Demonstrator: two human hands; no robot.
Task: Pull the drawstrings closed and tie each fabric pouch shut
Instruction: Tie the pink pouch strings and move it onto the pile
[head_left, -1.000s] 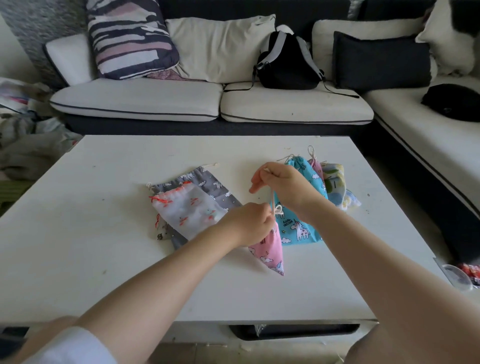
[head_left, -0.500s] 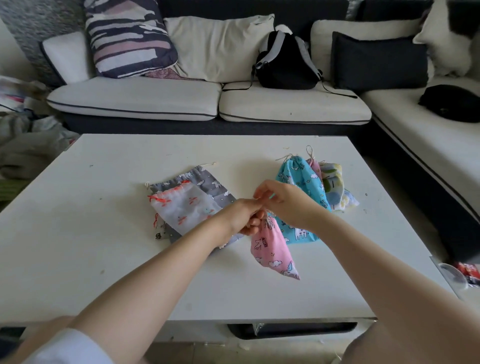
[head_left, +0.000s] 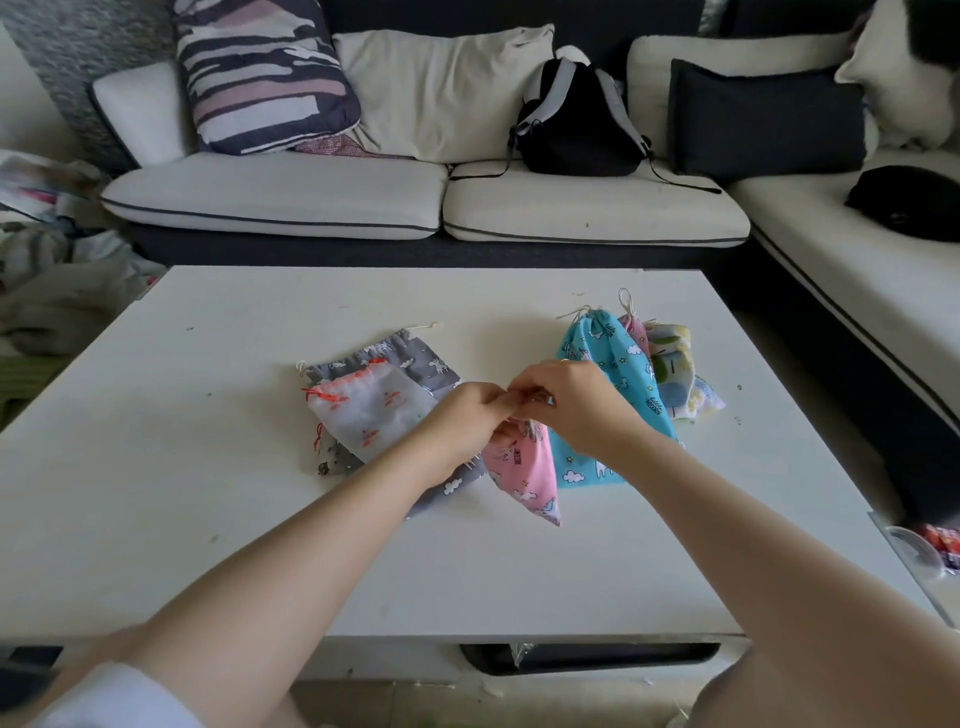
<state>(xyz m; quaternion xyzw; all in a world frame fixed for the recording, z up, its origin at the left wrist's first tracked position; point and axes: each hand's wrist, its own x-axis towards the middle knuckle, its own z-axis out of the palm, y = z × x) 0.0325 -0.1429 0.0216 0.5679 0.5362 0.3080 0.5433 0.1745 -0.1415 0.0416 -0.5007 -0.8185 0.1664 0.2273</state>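
Note:
A pink pouch (head_left: 527, 475) with cloud print hangs from both my hands just above the white table (head_left: 208, 519). My left hand (head_left: 467, 423) and my right hand (head_left: 566, 405) meet at its gathered neck, fingers curled and pinching its drawstring; the string itself is mostly hidden by my fingers. To the left lie a sheer white pouch (head_left: 371, 410) with red cord on top of a grey pouch (head_left: 415, 364). To the right a blue pouch (head_left: 618, 384) lies with its neck drawn closed, over another pink pouch (head_left: 635, 332) and a pale printed pouch (head_left: 675, 374).
A sofa (head_left: 280, 192) with cushions and a black backpack (head_left: 576, 124) runs behind the table and down the right side. A heap of cloth (head_left: 47, 280) lies on the floor at left. A clear plastic container (head_left: 914, 545) sits past the table's right edge.
My right hand came down from its raised pull to meet my left hand at the pouch neck. The pink pouch swung slightly and now hangs under both hands.

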